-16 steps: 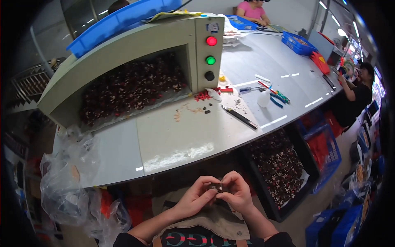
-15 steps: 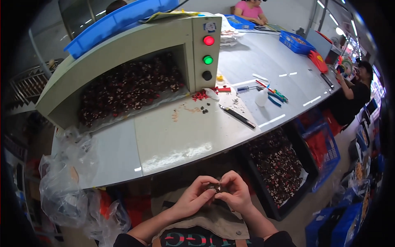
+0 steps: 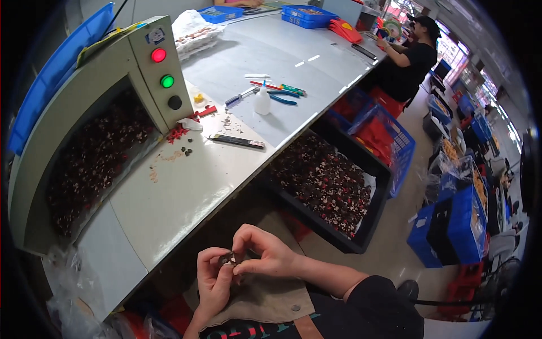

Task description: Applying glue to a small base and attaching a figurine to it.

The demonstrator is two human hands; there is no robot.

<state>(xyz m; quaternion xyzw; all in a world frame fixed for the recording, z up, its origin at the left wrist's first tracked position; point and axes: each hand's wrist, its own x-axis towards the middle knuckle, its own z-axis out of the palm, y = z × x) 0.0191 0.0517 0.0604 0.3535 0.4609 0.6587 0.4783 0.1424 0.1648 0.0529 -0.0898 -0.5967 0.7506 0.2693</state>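
Note:
Close to my apron, my left hand (image 3: 212, 281) and my right hand (image 3: 267, 254) meet at the fingertips. Between them they pinch a small dark piece (image 3: 228, 259) with a pale spot; fingers cover part of it, and its kind is not clear. Both hands are closed on it, thumbs against its near side. To their right, a black bin (image 3: 379, 195) holds a heap of small dark, red and pale pieces (image 3: 316, 181). A similar heap (image 3: 101, 164) lies inside the open-fronted machine (image 3: 132, 48) on the table.
On the white table (image 3: 164, 209) lie a flat dark-handled tool (image 3: 237, 141), a white squeeze bottle (image 3: 262, 101), blue-handled pliers (image 3: 283, 98), a screwdriver (image 3: 240, 97) and red scraps (image 3: 177, 134). Blue crates (image 3: 446, 231) stand at right. A person in black (image 3: 415, 62) sits by the table's far end.
The view has swung right, so the machine and table sit further left and more of the aisle shows. Both hands still pinch the small dark piece.

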